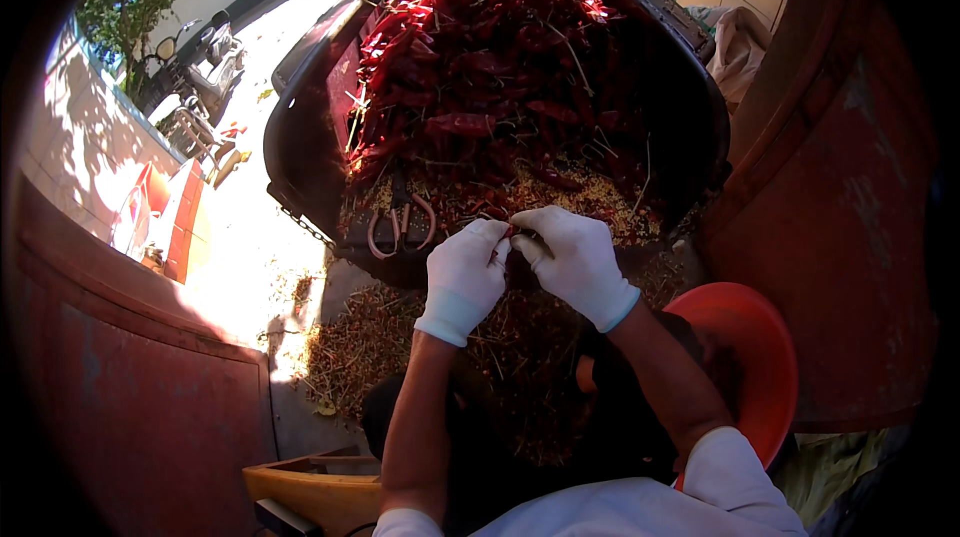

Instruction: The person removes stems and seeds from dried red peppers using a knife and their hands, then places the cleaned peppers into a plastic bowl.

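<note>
My left hand (pixel 464 275) and my right hand (pixel 578 259) wear white gloves with pale blue cuffs. They meet at the near edge of a large dark cart bed (pixel 312 142), fingertips pinched together. A small bit of a red chili pepper (pixel 511 231) shows between them; the fingers hide most of it. Just beyond lies a big heap of dried red chili peppers (pixel 480 77) with thin stalks among them. Scissors (pixel 402 225) with pinkish loop handles rest left of my left hand, on the cart's near edge, blades pointing away.
Loose seeds (pixel 590 192) lie at the heap's near side. Stalks and scraps (pixel 365 337) cover the ground below. An orange-red basin (pixel 765 357) stands by my right arm, a wooden stool-like piece (pixel 315 492) at lower left. Red door panels (pixel 130 377) flank both sides; a parked motorbike (pixel 200 67) stands outside.
</note>
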### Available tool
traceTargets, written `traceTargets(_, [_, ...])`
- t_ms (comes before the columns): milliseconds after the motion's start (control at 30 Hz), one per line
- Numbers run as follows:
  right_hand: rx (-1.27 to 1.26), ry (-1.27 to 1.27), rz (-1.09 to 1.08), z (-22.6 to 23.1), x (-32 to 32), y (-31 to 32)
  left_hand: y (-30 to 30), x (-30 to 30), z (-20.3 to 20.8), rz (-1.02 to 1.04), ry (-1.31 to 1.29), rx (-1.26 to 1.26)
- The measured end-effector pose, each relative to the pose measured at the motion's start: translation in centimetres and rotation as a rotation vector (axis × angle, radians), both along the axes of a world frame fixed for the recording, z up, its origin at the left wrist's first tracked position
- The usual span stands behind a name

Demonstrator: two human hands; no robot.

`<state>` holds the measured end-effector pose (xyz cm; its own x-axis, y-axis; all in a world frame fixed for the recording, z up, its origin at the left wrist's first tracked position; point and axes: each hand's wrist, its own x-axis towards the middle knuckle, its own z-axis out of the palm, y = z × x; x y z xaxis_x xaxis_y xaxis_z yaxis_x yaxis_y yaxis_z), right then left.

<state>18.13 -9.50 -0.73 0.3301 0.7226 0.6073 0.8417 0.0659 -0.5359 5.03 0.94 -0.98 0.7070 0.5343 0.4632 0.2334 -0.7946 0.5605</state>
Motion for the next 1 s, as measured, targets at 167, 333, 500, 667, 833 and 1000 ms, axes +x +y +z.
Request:
traceTargets(167, [0.067,-0.105,0.018,0.0,0.2,0.3,0.2,-0.1,0.1,-0.038,-0.046,-0.005])
traceTargets(333, [0.043,-0.147,0.019,-0.1,0.4,0.4,-0.2,-0.2,0.3,-0.028,-0.038,0.067])
traceTargets(500, [0.051,0.284,0.068,-0.2,0.2,0.4,0.0,-0.4,0.4,-0.079,-0.067,0.062])
traceTargets(667, [0.078,1.379,0.251,0.2,2.4,0.0,-0.5,-0.8,2.1,-0.13,-0.171,-0.851])
traceTargets(833, [-0.044,0.675,-0.167,-0.2,5.4,0.5,0.8,-1.0,1.7,-0.326,-0.706,-1.322])
traceTargets(1000, [-0.078,-0.071,-0.424,-3.5,7.2,2.5,1.1,-1.0,1.6,-0.489,-0.879,-1.674])
